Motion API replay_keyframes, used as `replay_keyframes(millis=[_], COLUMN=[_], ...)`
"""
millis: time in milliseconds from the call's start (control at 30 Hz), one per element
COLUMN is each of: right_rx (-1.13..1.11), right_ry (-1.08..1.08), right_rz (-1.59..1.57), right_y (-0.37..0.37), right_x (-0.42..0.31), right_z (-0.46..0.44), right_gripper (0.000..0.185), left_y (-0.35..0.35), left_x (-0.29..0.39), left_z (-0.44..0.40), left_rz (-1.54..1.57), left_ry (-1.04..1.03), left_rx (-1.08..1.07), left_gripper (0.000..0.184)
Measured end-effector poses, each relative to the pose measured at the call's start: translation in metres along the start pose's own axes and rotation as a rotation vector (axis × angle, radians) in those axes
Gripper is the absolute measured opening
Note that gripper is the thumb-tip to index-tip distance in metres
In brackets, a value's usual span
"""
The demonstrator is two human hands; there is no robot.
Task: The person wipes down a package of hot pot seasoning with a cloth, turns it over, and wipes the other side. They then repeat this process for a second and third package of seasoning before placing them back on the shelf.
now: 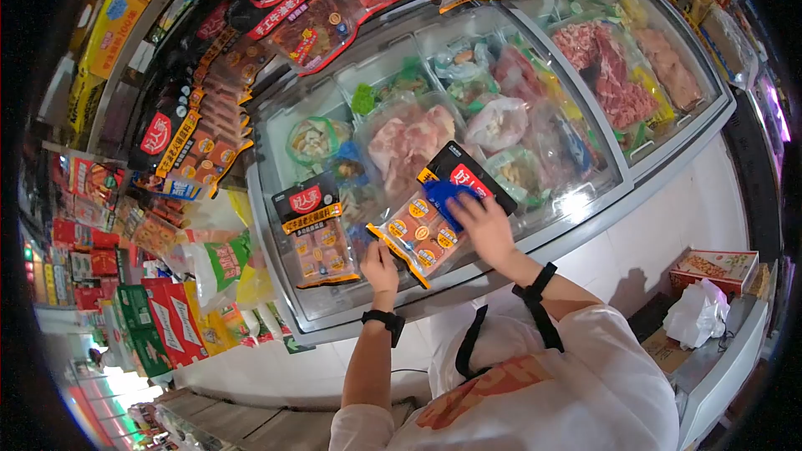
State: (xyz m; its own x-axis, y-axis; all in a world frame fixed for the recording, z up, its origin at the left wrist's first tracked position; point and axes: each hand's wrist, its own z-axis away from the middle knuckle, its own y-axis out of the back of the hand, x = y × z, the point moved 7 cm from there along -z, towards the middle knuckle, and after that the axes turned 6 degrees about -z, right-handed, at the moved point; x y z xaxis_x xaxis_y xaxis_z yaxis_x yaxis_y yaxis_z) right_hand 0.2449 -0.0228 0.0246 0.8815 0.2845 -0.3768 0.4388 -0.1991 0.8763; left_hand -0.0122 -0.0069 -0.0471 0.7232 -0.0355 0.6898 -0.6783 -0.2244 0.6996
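Observation:
A black and orange packet of hotpot base [411, 232] lies tilted over the glass lid of a chest freezer [368, 317]. My left hand [380, 269] is closed on its lower left edge. On the packet's upper part, my right hand [484, 230] presses a bunched blue cloth [441, 199], its fingers bent over it. The cloth covers part of the black top and its red logo. Left of my left hand, a similar hotpot base packet [316, 234] lies flat on the glass.
Under the glass sit bagged meat [409, 144] and several other bagged foods. More packets [305, 25] line the freezer's far edge. Red and green cartons [174, 321] stand at the left. A crumpled white bag [697, 313] lies on a ledge at the right.

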Motion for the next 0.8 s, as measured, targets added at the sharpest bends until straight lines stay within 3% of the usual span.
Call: replay_keyframes(millis=[33,67,133,167,233,267,333,433,467,533,633,667,733,800], right_rx=[0.039,0.040,0.091,-0.020,-0.090,-0.080,-0.180,-0.161,-0.186,-0.189,-0.100,-0.090,0.153,0.246], right_ry=[-0.137,-0.139,0.035,0.057,0.353,0.345,0.635,0.646,0.568,0.468,0.190,0.186,-0.040,-0.216], right_rz=[0.025,0.030,0.039,-0.028,-0.069,-0.068,-0.268,-0.303,-0.270,-0.245,-0.247,-0.246,-0.299,-0.346], right_y=[0.005,0.004,0.002,-0.006,-0.026,-0.031,-0.032,-0.022,-0.026,-0.003,0.042,0.048,0.073,0.097], right_x=[0.015,0.014,-0.011,-0.025,-0.064,-0.068,-0.092,-0.073,-0.061,-0.037,0.013,0.028,0.071,0.093], right_z=[-0.001,0.002,0.008,0.015,0.031,0.038,0.052,0.048,0.050,0.047,0.048,0.056,0.074,0.091], right_gripper=[0.048,0.048,0.047,0.046,0.042,0.042,0.036,0.032,0.029,0.029,0.032,0.032,0.039,0.044], left_y=[-0.001,-0.002,-0.001,0.000,0.000,-0.001,0.004,-0.002,-0.002,-0.004,0.008,0.023,0.039,0.056], left_x=[-0.001,0.000,0.003,0.003,0.002,0.002,0.007,-0.007,-0.007,-0.007,0.005,0.023,0.056,0.086], left_z=[0.000,0.001,-0.001,-0.002,-0.005,-0.004,-0.004,-0.004,-0.003,-0.002,-0.015,-0.023,-0.045,-0.070], left_rz=[0.013,0.018,0.019,0.018,-0.051,-0.052,-0.134,-0.009,-0.008,0.249,0.301,0.142,0.239,0.338], left_ry=[0.014,0.013,0.019,0.012,-0.068,-0.080,-0.158,-0.007,-0.012,0.224,0.171,0.019,0.031,0.042], left_rx=[0.005,0.003,0.003,0.000,0.032,0.028,0.106,-0.002,0.001,-0.161,-0.128,-0.027,0.061,0.148], left_gripper=[0.027,0.027,0.030,0.030,0.031,0.031,0.032,0.034,0.034,0.035,0.034,0.033,0.033,0.033])
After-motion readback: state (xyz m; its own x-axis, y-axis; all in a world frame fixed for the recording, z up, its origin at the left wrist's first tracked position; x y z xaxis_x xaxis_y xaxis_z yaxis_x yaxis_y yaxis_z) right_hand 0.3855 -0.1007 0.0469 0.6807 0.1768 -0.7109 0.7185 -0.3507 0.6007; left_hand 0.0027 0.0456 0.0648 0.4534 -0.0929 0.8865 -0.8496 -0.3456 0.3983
